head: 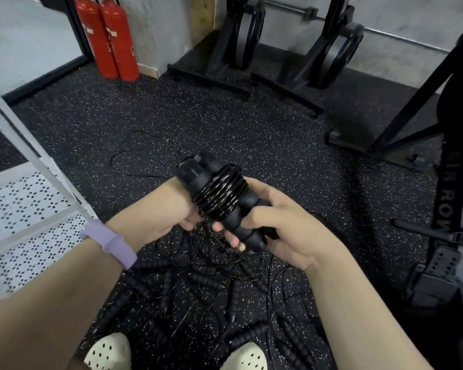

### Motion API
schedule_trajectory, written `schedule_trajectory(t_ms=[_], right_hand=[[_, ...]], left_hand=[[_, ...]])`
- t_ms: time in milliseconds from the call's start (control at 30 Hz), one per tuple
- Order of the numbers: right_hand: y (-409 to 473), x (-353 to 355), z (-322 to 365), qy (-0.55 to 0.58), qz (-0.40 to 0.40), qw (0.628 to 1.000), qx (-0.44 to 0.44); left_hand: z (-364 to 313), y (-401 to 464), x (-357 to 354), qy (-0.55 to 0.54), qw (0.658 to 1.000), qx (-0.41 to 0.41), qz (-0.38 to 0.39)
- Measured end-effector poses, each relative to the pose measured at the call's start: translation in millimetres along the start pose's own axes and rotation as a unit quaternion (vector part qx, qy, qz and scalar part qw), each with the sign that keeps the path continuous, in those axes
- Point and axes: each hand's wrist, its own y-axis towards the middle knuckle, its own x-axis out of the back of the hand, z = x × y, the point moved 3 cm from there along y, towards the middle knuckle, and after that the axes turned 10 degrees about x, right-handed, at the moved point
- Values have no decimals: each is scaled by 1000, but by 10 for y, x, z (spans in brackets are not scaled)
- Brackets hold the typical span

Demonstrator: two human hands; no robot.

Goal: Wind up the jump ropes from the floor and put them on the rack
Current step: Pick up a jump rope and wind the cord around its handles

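While our left hand (169, 209) and right hand (275, 225) both grip the wound jump rope (219, 196), its long axis runs from 11 to 5 o'clock; the white rack (38, 161) lies toward 9 o'clock, nearer our left hand.

Even, soft indoor light; sharp centre, motion blur toward 12 o'clock, wide-angle bending at the edges.

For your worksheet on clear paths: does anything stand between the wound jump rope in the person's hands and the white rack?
Nothing visible does. Both the left hand and right hand hold the wound jump rope; open air separates it from the white rack on the left.
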Motion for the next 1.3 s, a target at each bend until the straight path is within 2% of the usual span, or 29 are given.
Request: schedule_trajectory(t_ms=[67,167,233,333,533,700,833,1167,1233,1300], right_hand=[[26,-21,-12,53,3,998,19],[56,-49,21,171,22,983,58],[82,-41,34,196,-11,977,76],[116,-17,22,134,-81,985,75],[118,21,-57,30,-105,994,10],[100,74,-113,-13,-137,990,-21],[97,98,-162,-92,-168,981,-39],[156,165,-256,-184,-275,943,-41],[151,227,-263,-237,-307,920,-49],[154,251,-256,-231,-326,915,-59]], left_hand=[[-51,44,-32,-53,998,11,-19],[-20,-53,-140,-106,994,27,8],[-50,-84,-220,-113,992,35,32],[-89,-73,-179,-93,995,25,17],[-25,-99,-72,14,999,41,10],[14,-137,29,75,995,55,23],[41,-173,85,123,991,50,15],[16,-171,132,48,991,27,-122],[-21,-194,173,38,990,0,-139],[-76,-244,170,65,988,-47,-132]])
